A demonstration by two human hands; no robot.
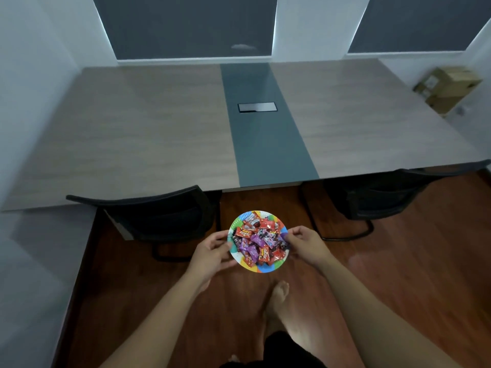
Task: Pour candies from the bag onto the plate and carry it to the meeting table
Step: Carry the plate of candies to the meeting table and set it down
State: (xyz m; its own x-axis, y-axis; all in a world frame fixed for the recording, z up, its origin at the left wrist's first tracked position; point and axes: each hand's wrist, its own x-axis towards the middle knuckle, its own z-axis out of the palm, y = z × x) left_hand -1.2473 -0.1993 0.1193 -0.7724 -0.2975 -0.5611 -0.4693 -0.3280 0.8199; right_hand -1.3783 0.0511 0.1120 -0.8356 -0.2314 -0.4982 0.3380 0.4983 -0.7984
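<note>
A small round plate (261, 269) with a multicoloured rim is heaped with red and purple wrapped candies (259, 240). I hold it in the air over the wooden floor, in front of me. My left hand (211, 252) grips its left edge and my right hand (305, 241) grips its right edge. The meeting table (148, 134) stretches ahead, light wood with a grey-blue strip down the middle. The candy bag is not in view.
Two black chairs (162, 208) (377, 192) are tucked under the table's near edge, with a gap of floor between them. A black cable box lid (257, 107) sits in the table's centre strip. Cardboard boxes (449, 87) stand at the far right wall. My bare foot (279, 298) is below the plate.
</note>
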